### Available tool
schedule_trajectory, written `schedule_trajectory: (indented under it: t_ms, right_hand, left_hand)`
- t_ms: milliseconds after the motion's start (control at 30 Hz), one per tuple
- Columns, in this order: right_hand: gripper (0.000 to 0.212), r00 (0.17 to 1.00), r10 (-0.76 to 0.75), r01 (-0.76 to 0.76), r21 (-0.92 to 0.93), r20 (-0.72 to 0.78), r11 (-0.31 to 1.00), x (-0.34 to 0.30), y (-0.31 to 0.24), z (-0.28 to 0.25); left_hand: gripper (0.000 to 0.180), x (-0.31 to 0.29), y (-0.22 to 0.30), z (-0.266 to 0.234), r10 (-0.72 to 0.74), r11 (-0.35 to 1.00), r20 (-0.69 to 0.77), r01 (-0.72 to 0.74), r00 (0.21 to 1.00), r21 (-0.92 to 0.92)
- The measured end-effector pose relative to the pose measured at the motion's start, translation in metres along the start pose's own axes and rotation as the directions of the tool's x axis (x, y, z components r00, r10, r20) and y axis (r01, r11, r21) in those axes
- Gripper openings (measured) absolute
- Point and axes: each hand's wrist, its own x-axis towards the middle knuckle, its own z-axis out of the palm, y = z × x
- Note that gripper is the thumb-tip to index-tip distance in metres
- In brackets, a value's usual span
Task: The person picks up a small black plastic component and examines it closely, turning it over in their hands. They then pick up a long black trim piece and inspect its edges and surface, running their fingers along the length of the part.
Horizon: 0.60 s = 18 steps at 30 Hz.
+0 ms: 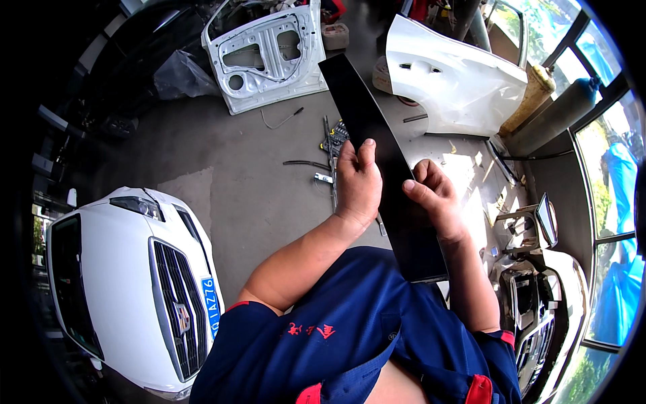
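A long, glossy black trim panel [380, 131] slants across in front of my body, its lower end near my dark blue shirt. My left hand [359, 182] is closed on the panel's left edge, thumb lying over the dark face. On the opposite edge, a little lower, my right hand [436, 197] grips it with the thumb on top and fingers curled at the side. The undersides of both grips are hidden. What exact car part the panel is, I cannot make out.
A white car [128, 269] stands at left. Beyond my hands are a bare door shell [269, 57] and a white door [444, 81]. Tools and strips [330, 158] lie on the grey floor [249, 175]. Gas cylinders [558, 114] and a removed bumper [562, 310] are at right.
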Motion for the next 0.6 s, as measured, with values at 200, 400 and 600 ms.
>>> schedule_trajectory:
  t_ms: [200, 400, 600]
  right_hand:
    - [0.029, 0.998, 0.064, -0.064, 0.034, -0.001, 0.997, -0.007, -0.002, 0.001]
    - [0.032, 0.989, -0.139, 0.135, 0.083, 0.044, 0.987, -0.010, -0.003, 0.007]
    - [0.035, 0.964, -0.261, 0.259, 0.040, 0.045, 0.965, -0.016, -0.015, 0.017]
  left_hand:
    - [0.039, -0.004, 0.002, 0.001, 0.019, 0.998, 0.036, -0.017, 0.999, -0.062]
    - [0.033, 0.006, 0.012, 0.001, -0.052, 0.977, 0.063, 0.064, 0.997, -0.205]
    - [0.033, 0.008, 0.023, 0.001, -0.142, 0.955, 0.208, 0.189, 0.968, -0.229]
